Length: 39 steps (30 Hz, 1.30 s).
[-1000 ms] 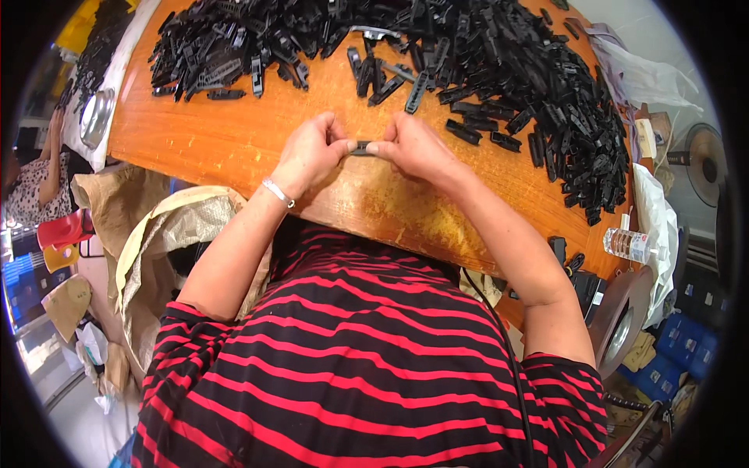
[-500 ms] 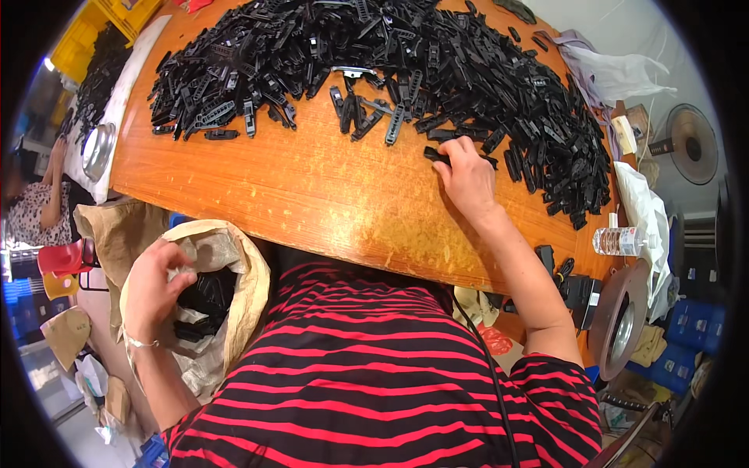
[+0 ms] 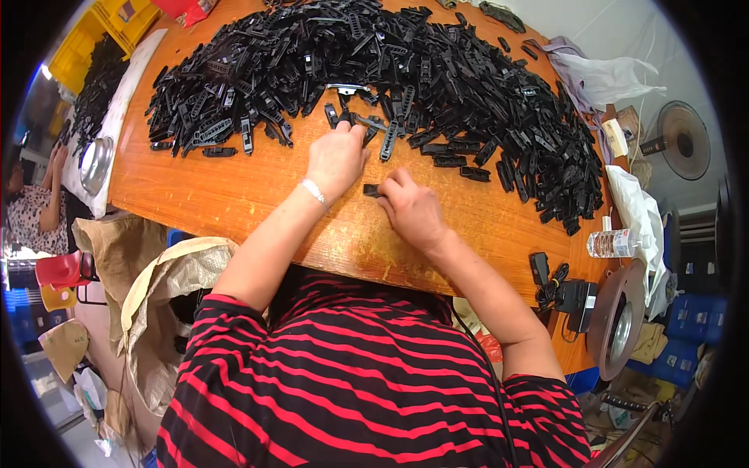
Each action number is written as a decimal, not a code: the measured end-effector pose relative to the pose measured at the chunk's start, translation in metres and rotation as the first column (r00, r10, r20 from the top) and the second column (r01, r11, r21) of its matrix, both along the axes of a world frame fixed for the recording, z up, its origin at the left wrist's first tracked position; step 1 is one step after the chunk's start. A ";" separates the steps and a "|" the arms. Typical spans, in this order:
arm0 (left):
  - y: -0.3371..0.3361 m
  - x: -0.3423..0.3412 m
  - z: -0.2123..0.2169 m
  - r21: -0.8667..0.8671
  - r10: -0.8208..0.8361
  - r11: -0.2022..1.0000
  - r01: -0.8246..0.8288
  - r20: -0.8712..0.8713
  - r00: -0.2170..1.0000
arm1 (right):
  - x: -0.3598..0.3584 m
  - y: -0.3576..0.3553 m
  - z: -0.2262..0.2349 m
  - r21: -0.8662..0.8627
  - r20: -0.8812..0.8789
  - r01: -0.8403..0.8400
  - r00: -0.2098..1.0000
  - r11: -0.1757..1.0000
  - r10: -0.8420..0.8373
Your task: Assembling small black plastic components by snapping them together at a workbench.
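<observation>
A large heap of black plastic parts (image 3: pixel 265 70) arcs across the far side of the wooden table (image 3: pixel 195 187). My left hand (image 3: pixel 337 162) reaches to the heap's near edge, fingers curled and bunched among loose parts; what lies under the fingertips is hidden. Just to its right lies a grey ladder-like part (image 3: pixel 389 140). Nearer me, my right hand (image 3: pixel 413 207) is closed in a pinch on a short black plastic part (image 3: pixel 372 189), low over the bare wood. Behind the hands, at the heap's edge, sits a shiny metal piece (image 3: pixel 348 89).
Left of my body a woven sack (image 3: pixel 175 269) stands with its mouth open. On the right are a cable with a black adapter (image 3: pixel 577 304), a water bottle (image 3: pixel 612 243) and a fan (image 3: pixel 686 140). At far left, a person (image 3: pixel 39 210) works beside another table.
My left hand has come out of the sack and up to the heap's edge. My right hand has moved left and nearer me with a black part.
</observation>
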State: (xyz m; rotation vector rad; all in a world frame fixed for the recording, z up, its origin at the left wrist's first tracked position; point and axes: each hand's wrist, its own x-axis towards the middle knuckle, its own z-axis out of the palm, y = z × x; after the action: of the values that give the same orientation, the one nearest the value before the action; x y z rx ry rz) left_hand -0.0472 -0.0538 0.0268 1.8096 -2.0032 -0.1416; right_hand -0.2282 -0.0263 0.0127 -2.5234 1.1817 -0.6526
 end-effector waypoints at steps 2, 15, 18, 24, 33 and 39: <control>-0.007 -0.004 -0.005 0.039 0.060 0.997 -0.061 0.019 0.998 | 0.006 0.001 0.000 -0.026 0.039 -0.051 0.998 0.998 0.052; 0.029 0.033 -0.018 0.122 0.165 0.986 -0.117 -0.549 0.819 | 0.008 -0.007 0.010 0.059 0.261 -0.027 0.965 0.998 0.011; 0.030 0.035 -0.016 0.158 0.126 0.987 -0.010 -0.748 0.651 | 0.010 -0.008 0.016 0.116 0.316 0.017 0.947 0.993 -0.053; 0.039 0.027 0.015 0.308 0.214 0.903 0.301 -0.928 0.306 | 0.016 -0.018 0.029 0.421 0.544 -0.108 0.824 0.901 -0.156; 0.044 0.013 0.011 0.184 0.180 0.915 0.358 -0.983 0.046 | 0.010 -0.012 0.037 0.813 0.572 -0.330 0.611 0.480 -0.548; 0.051 0.016 0.020 0.259 0.237 0.886 0.385 -0.966 0.105 | -0.006 -0.018 0.029 0.790 0.524 -0.210 0.719 0.576 -0.457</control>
State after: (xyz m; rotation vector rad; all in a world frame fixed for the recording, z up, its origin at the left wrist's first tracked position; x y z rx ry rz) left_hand -0.0307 -0.0024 0.0470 1.0729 -0.9463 -1.5892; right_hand -0.2345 -0.0441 0.0418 -1.2043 1.0224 -0.7480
